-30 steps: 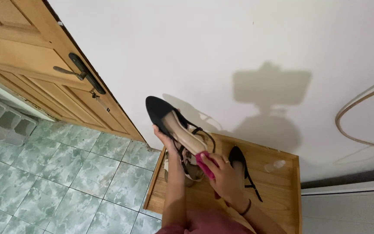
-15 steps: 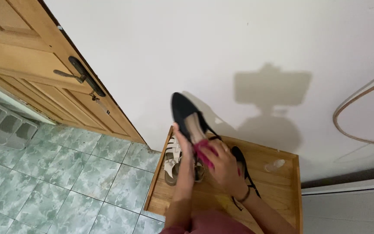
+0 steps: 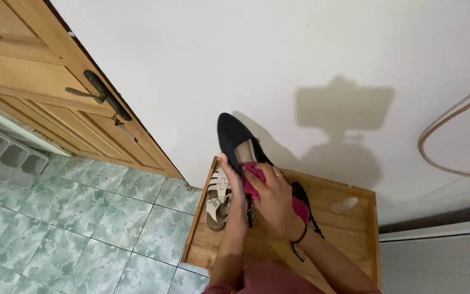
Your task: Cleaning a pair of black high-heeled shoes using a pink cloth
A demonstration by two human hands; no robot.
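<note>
White wall, green tiled floor, low wooden surface by the door. Left hand clamped on a black pointed shoe, toe aimed up and far. Right hand presses a pink cloth into its insole. 1 white sandal lies just left.

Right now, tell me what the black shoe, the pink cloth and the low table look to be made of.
Black shoe: matte, suede-like fabric outside with no shine; its lining looks like smooth tan leather or imitation.
Pink cloth: soft textile that bunches under the right hand.
Low table: wood with visible grain and a slight varnish sheen.
The left hand grips the shoe.
</note>
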